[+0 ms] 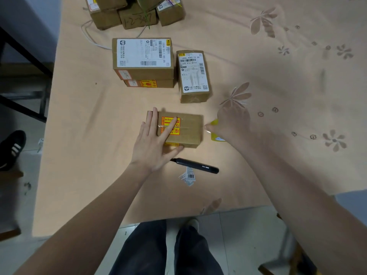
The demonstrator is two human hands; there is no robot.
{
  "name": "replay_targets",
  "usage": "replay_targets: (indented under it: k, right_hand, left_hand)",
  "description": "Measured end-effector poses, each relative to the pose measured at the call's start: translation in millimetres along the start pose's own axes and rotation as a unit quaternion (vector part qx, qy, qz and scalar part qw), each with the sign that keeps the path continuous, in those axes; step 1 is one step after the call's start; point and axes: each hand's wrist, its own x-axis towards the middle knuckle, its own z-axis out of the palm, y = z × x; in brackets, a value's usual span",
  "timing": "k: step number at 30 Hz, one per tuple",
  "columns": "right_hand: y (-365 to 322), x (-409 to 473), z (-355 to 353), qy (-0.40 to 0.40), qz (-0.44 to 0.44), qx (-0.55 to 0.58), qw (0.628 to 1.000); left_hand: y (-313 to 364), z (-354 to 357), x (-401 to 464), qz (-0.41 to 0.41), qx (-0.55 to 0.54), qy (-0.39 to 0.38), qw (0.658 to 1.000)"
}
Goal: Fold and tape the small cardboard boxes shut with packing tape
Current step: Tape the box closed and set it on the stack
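A small brown cardboard box (188, 130) with a red and yellow sticker lies on the cloth-covered table (89, 116), its flaps closed. My left hand (155, 141) presses flat on the box's left part, fingers straight, thumb against the near side. My right hand (232, 124) is blurred just right of the box and grips a yellow roll of packing tape (216, 133). A clear strip of tape runs across the box top toward the roll.
A black marker (195, 165) and a torn barcode label (188, 177) lie just in front of the box. Two stacked labelled boxes (143, 60) and a narrow one (193, 76) stand behind it. More boxes (135, 12) pile at the far edge. A white cable (89, 38) lies near them.
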Motion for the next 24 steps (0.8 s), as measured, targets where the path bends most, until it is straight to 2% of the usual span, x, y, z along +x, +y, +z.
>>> replay_targets:
  k: [9,11,15,19,24]
  right_hand:
    - [-6.5,-0.2,7.6,0.019,0.013,0.016,1.000]
    - [-6.2,-0.4,8.0,0.027,0.014,0.016,0.999]
    - [-8.4,-1.6,10.1,0.033,0.018,0.014,0.999]
    - [-0.4,3.0,9.8,-0.002,0.020,0.022,1.000]
    - [3.2,6.5,7.1,-0.006,-0.017,-0.011,1.000]
  left_hand:
    - [14.7,-7.7,-0.2,-0.010,0.086,0.015,0.996]
    - [28.1,-5.9,-0.5,0.011,0.069,0.027,0.997]
    - [46.6,4.6,-2.9,0.061,0.009,-0.008,0.998]
    - [44.7,8.7,-3.1,0.050,0.023,-0.011,0.998]
    - [56.3,10.6,-0.9,0.035,0.044,-0.013,0.998]
